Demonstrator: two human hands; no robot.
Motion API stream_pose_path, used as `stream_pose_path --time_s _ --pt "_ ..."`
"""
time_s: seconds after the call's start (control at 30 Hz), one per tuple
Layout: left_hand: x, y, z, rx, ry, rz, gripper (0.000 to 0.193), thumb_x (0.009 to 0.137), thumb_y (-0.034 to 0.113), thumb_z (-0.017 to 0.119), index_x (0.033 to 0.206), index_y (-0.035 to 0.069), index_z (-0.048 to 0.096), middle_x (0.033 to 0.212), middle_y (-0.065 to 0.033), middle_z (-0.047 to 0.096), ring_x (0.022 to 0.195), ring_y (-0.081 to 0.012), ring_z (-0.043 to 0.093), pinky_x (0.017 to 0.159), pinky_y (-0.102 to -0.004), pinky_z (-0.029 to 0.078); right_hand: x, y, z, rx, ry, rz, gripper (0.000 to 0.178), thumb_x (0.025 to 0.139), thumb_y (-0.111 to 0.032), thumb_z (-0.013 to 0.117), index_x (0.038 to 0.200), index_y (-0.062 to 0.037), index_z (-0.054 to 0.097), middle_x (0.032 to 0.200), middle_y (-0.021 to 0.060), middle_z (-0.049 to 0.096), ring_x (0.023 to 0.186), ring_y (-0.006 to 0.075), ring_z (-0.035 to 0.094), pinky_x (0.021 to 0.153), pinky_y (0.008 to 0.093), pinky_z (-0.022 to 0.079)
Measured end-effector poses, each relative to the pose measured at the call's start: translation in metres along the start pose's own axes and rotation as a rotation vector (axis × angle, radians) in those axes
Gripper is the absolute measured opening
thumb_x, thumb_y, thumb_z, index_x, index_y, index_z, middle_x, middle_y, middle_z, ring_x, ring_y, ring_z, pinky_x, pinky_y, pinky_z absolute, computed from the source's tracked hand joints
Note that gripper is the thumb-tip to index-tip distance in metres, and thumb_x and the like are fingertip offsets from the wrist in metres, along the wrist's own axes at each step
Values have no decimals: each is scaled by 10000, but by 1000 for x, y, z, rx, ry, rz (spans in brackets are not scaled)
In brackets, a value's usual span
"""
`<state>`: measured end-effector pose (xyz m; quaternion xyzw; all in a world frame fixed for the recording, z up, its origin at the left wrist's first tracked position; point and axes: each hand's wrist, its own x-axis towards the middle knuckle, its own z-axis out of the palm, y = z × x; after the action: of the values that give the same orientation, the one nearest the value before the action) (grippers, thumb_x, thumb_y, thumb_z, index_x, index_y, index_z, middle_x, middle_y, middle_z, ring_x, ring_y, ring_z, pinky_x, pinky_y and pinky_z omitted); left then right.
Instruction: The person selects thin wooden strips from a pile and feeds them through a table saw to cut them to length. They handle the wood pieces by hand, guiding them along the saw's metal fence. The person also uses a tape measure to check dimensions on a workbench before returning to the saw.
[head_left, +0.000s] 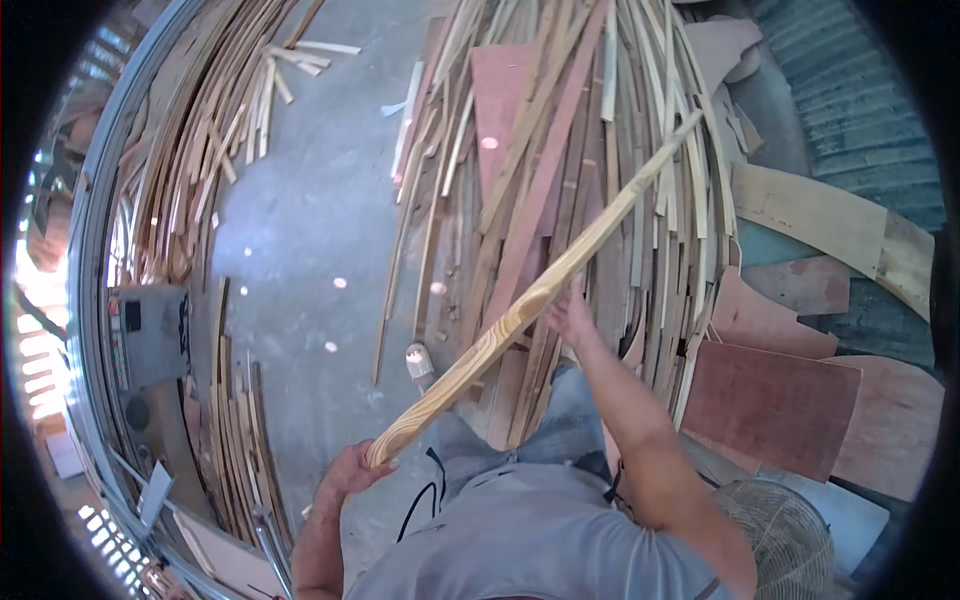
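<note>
A long, pale wooden board (520, 312) with marked grain slants across the view, its near end at lower left and its far end at upper right. My left hand (357, 468) is closed around the near end. Further along, my right hand (572, 316) grips the board from its right edge, with some fingers hidden beneath it. Under the board lies a large pile of long wooden strips (570, 170), spread lengthwise on the floor. A reddish plank (545, 165) rests among them.
More strips (190, 130) lie along the left side, with short offcuts (300, 60) beside them. Reddish plywood sheets (770, 405) and a curved pale panel (815, 208) are stacked at right. A wire-caged fan (780, 535) stands at lower right. A grey box (155, 335) sits at left.
</note>
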<state>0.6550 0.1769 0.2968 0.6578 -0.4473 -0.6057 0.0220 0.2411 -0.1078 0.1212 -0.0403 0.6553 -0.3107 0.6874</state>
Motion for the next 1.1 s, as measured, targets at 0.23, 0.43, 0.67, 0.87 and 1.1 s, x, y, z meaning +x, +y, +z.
stream_pose_path --time_s 0.23,0.43,0.67,0.87,1.1 --pt "-129 -66 -37 596 460 -29 422 740 470 758 999 165 624 804 -96 692 728 -319 687 628 -461 540 -49 87 102 40 60 21 837 890 -677 553 1432 -59 391 1379 172 505 1230 361 534 982 561 478" --pt "-184 -180 -79 731 649 86 393 665 397 789 957 190 625 753 -64 678 664 -295 677 586 -437 534 -101 170 134 267 84 112 659 928 -483 538 1402 -40 415 1375 195 508 1237 414 500 1044 629 378" --pt "-152 -255 -78 643 909 294 396 637 385 800 944 199 632 698 -33 638 622 -287 651 547 -434 514 -166 126 187 345 -153 -162 487 891 -282 606 1302 -58 473 1254 160 556 1186 343 535 1031 543 429" --pt "-154 -224 -100 535 1054 348 421 641 381 825 965 184 641 723 -39 612 646 -278 632 579 -405 516 -296 38 246 25 -286 -563 488 974 -484 532 1223 -64 536 1187 125 593 1126 288 571 999 481 467" --pt "-196 -255 -142 312 1097 232 517 633 241 851 1090 117 645 889 -131 605 782 -312 615 671 -426 521 -321 -92 370 238 -927 -940 835 886 -720 466 1222 41 542 1088 148 625 931 275 617 881 433 506"
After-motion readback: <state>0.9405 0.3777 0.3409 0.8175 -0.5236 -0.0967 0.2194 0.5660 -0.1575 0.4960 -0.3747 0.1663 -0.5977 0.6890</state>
